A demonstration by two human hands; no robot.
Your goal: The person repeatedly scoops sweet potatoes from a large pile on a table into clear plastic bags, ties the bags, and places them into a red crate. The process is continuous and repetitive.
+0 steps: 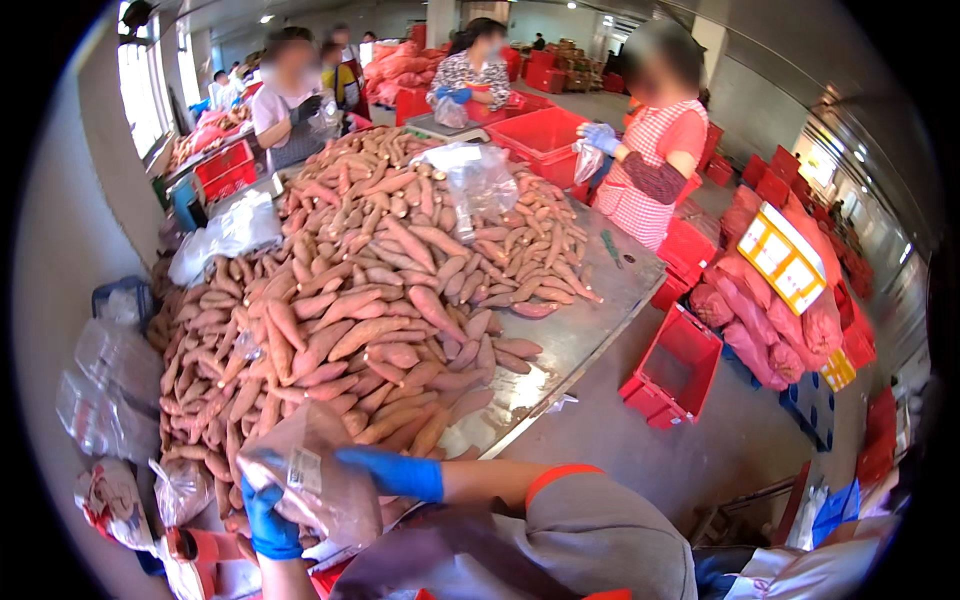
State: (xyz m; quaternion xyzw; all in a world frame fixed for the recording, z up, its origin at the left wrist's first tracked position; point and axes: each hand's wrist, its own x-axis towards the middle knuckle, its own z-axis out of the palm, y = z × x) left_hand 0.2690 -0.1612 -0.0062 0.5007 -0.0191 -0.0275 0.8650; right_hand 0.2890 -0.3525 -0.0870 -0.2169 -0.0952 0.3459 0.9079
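Both my hands wear blue gloves and are at a clear plastic bag point(319, 480) that bears a white printed label. My left hand point(270, 517) grips the bag's near left side. Against its right side lies my right hand point(394, 471), its fingers partly hidden by the plastic. Sweet potatoes seem to be inside the bag, though blur hides how many. Just beyond the bag, a big heap of sweet potatoes point(360, 322) covers much of a metal table point(532, 367). Flat clear bags point(480, 176) lie on the heap's far side, and more plastic bags point(229, 232) lie at its left.
Co-workers stand around the far side, one in a checked apron point(637, 187) at the right. A green-handled tool point(611, 246) lies on the table. Red crates point(675, 367) and pink mesh sacks point(772, 315) stand on the right. A filled bag point(182, 491) sits at the left.
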